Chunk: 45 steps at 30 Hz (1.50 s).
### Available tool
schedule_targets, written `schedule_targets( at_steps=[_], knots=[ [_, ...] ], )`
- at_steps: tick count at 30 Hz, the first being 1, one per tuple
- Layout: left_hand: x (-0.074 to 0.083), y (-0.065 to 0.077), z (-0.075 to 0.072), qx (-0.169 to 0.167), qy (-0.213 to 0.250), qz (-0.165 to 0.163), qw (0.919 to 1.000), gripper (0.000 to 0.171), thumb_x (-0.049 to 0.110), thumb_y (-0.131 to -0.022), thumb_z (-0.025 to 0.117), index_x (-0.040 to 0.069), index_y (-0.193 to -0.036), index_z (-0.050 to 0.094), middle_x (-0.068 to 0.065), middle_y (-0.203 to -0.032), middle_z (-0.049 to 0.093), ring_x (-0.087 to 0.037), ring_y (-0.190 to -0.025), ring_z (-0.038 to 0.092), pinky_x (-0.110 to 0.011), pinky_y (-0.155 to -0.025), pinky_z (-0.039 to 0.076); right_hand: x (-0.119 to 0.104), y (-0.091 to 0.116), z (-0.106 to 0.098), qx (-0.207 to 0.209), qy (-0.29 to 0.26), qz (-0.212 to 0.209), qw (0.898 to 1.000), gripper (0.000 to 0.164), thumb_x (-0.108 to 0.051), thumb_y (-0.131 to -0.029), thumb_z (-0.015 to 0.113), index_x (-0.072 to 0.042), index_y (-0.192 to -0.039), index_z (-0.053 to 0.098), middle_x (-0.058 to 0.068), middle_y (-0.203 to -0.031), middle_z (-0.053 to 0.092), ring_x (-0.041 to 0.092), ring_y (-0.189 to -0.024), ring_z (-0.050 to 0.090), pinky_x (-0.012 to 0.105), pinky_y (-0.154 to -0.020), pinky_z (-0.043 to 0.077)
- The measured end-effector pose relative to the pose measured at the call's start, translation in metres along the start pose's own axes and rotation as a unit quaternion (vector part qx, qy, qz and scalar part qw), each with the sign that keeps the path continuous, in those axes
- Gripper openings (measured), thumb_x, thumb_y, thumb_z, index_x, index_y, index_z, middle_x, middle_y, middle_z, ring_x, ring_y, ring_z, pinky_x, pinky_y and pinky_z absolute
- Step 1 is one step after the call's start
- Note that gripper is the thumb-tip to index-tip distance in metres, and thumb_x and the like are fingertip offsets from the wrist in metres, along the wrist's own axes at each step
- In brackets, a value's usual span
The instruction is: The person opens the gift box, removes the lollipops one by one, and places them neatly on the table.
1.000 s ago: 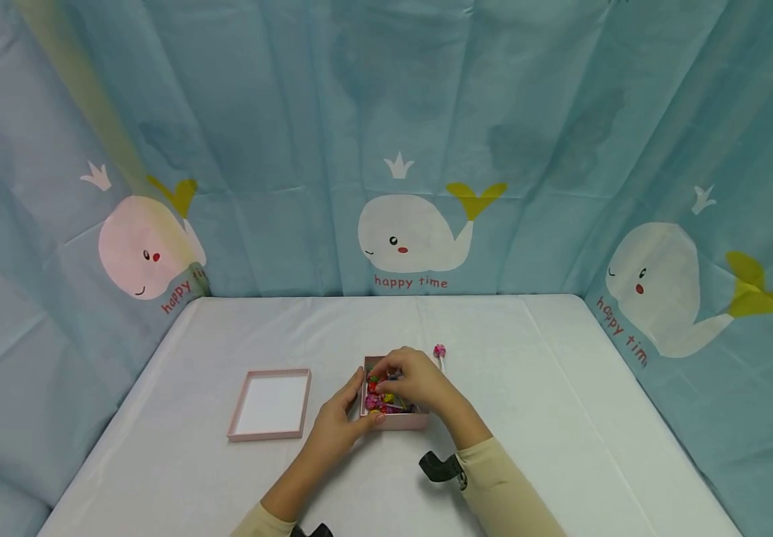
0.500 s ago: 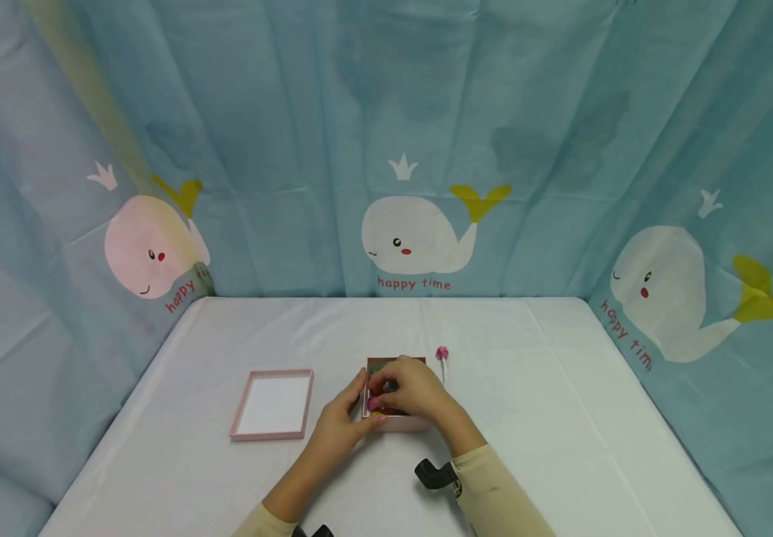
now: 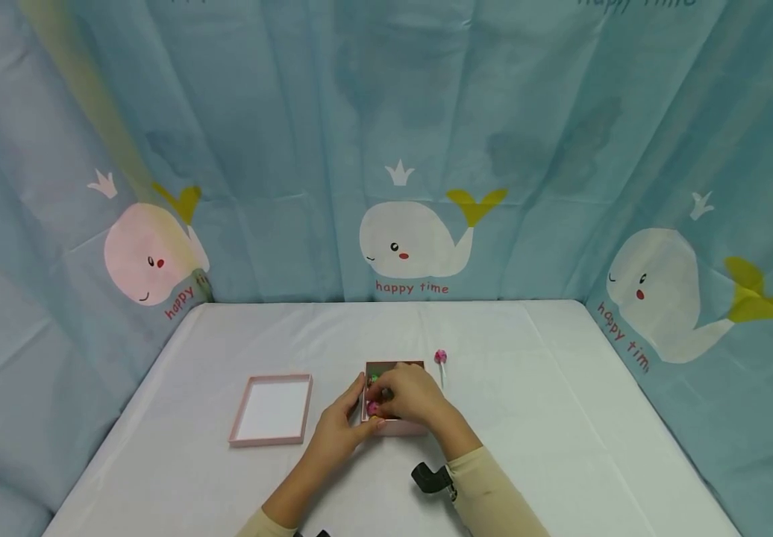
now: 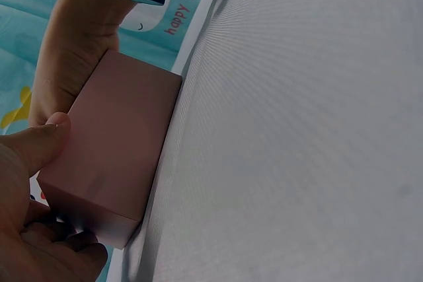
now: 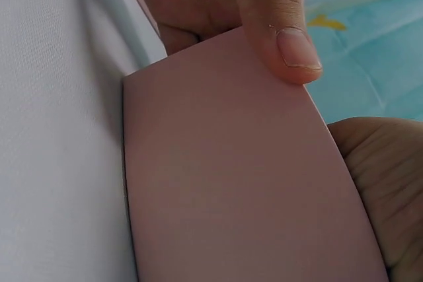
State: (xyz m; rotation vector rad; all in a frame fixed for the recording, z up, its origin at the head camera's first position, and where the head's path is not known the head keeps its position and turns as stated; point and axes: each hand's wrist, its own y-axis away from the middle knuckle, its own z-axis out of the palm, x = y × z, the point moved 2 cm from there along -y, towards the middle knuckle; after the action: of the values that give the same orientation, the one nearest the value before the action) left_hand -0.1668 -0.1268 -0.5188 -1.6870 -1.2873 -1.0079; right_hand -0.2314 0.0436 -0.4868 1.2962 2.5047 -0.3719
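A pink box [image 3: 403, 428] stands on the white table with wrapped lollipops inside. At its near left corner my left hand [image 3: 339, 426] grips it, the fingers along the left wall and the thumb over the near edge. My right hand [image 3: 415, 394] reaches down into the box with bent fingers, its thumb and fingertips at a pink lollipop [image 3: 373, 409]. Behind those fingers a green wrapper [image 3: 374, 379] shows; the hand hides most of the contents. In the left wrist view the box's plain near wall [image 4: 115, 137] faces the camera.
The box lid [image 3: 270, 412] lies inside up on the table to the left. One loose pink lollipop [image 3: 441, 358] lies just beyond the box's right side. A blue curtain [image 3: 279, 246] with whale prints surrounds the table.
My right hand has shifted from a red wrapper toward the near left of the box, to the pink lollipop. The left hand keeps its grip on the box.
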Motion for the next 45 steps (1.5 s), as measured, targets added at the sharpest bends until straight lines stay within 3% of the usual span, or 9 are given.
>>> schedule_targets(
  at_steps=[9, 22, 28, 38, 45],
  knots=[
    [-0.002, 0.001, 0.000, -0.003, 0.005, 0.006, 1.0000, 0.095, 0.036, -0.085, 0.084, 0.009, -0.161, 0.033, -0.004, -0.166, 0.031, -0.027, -0.152, 0.031, -0.043, -0.121, 0.032, -0.006, 0.004, -0.001, -0.016, 0.067, -0.052, 0.996, 0.026, -0.039, -0.080, 0.087, -0.039, -0.105, 0.081, -0.023, -0.105, 0.071, 0.006, -0.099, 0.058, 0.033, -0.091, 0.045],
    [-0.002, 0.000, 0.001, 0.003, 0.014, 0.010, 0.9998, 0.092, 0.031, -0.085, 0.085, 0.010, -0.160, 0.036, -0.006, -0.165, 0.034, -0.028, -0.151, 0.032, -0.046, -0.122, 0.030, -0.009, 0.004, -0.004, -0.031, 0.087, -0.062, 0.994, 0.026, -0.038, -0.080, 0.087, -0.036, -0.105, 0.081, -0.019, -0.097, 0.069, 0.007, -0.095, 0.057, 0.034, -0.089, 0.043],
    [-0.002, -0.001, 0.001, 0.009, 0.007, 0.014, 0.9998, 0.091, 0.029, -0.085, 0.085, 0.008, -0.159, 0.037, -0.007, -0.164, 0.035, -0.027, -0.151, 0.033, -0.045, -0.122, 0.030, -0.005, 0.002, -0.002, -0.024, 0.057, -0.057, 0.996, 0.015, -0.033, -0.082, 0.087, -0.033, -0.096, 0.081, -0.019, -0.092, 0.067, 0.007, -0.093, 0.055, 0.033, -0.089, 0.044],
    [-0.002, -0.001, -0.001, -0.004, -0.006, 0.002, 1.0000, 0.095, 0.032, -0.084, 0.085, 0.011, -0.161, 0.033, -0.004, -0.166, 0.031, -0.026, -0.152, 0.031, -0.042, -0.122, 0.031, -0.003, 0.003, -0.010, -0.006, -0.016, -0.059, 0.998, 0.014, -0.029, -0.085, 0.084, -0.023, -0.096, 0.079, -0.014, -0.094, 0.070, 0.012, -0.098, 0.058, 0.036, -0.098, 0.049],
    [0.000, -0.002, -0.001, -0.003, -0.002, -0.005, 1.0000, 0.096, 0.034, -0.084, 0.085, 0.011, -0.161, 0.033, -0.004, -0.165, 0.032, -0.026, -0.152, 0.031, -0.041, -0.122, 0.031, 0.000, 0.004, -0.014, 0.008, -0.088, -0.049, 0.995, 0.014, -0.021, -0.086, 0.082, -0.022, -0.099, 0.078, -0.016, -0.091, 0.071, 0.020, -0.095, 0.060, 0.027, -0.081, 0.050]
  ],
)
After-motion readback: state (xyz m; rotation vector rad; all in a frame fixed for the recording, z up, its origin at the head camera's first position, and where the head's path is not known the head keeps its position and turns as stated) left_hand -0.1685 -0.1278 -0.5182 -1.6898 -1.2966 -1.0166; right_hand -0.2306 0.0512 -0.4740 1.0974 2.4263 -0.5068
